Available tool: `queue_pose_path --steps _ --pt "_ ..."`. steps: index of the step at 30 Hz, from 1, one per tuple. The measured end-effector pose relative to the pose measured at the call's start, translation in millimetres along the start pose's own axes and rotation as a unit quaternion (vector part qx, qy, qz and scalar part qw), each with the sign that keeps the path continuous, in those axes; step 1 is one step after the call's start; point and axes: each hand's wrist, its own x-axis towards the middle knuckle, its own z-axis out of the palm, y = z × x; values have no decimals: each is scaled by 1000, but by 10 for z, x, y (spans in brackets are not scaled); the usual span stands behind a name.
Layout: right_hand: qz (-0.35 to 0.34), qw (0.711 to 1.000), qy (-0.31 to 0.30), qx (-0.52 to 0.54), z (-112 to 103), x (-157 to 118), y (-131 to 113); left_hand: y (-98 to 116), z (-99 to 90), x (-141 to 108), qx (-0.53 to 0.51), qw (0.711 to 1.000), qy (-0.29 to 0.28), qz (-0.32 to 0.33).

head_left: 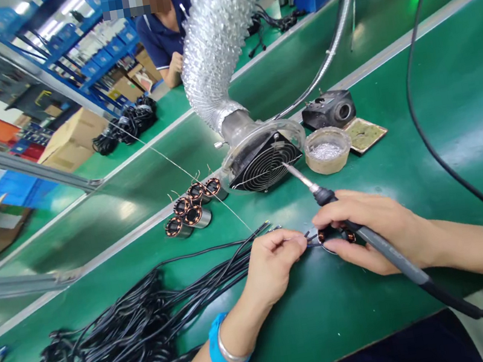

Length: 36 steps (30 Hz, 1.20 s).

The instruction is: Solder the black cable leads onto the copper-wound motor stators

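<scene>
My right hand (382,232) is closed around a soldering iron (388,252), its tip pointing up and left. The fingers of that hand also hold a small motor stator (323,236) with copper windings, partly hidden by them. Thumb and forefinger of my left hand (277,261) pinch dark wire leads (311,238) beside the stator; whether they join it I cannot tell. A thin pale wire (195,179) runs down from the upper left to my left hand. Black cables (123,334) lie in a tangled bundle to the left, ends close to that hand.
Several stators (191,207) stand behind the cables. A fume extractor (263,162) on a silver duct (218,32) sits ahead, beside a round dish (327,152), a sponge tray (365,134) and a black holder (329,111). Across the bench sits another person (162,40).
</scene>
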Motion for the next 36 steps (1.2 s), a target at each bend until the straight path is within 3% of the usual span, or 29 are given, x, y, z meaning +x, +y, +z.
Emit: queue_pose_path --steps 8,12,17,20,27,30,33,34,36 --pt "-22 997 -69 18 16 130 51 37 -6 -13 62 997 -32 46" --pt "-17 998 -55 22 57 60 19 8 -27 -80 157 983 -53 77" --pt "28 999 -35 28 119 -42 -90 -36 33 -224 267 945 2 189" --pt "28 1000 -2 10 179 -83 -153 -18 100 -361 281 941 12 189" --pt "4 997 24 -70 186 -163 -119 147 150 -609 299 933 -104 169" --pt "3 996 18 -84 135 -262 -54 266 -16 -621 345 916 -107 174" --pt "40 995 12 -92 112 -432 -30 434 -387 -524 433 893 -21 120" --pt "49 995 9 -86 113 -499 -36 486 -551 -456 477 874 24 90" --pt "52 997 5 -65 114 -634 -62 555 -904 -271 582 801 134 34"
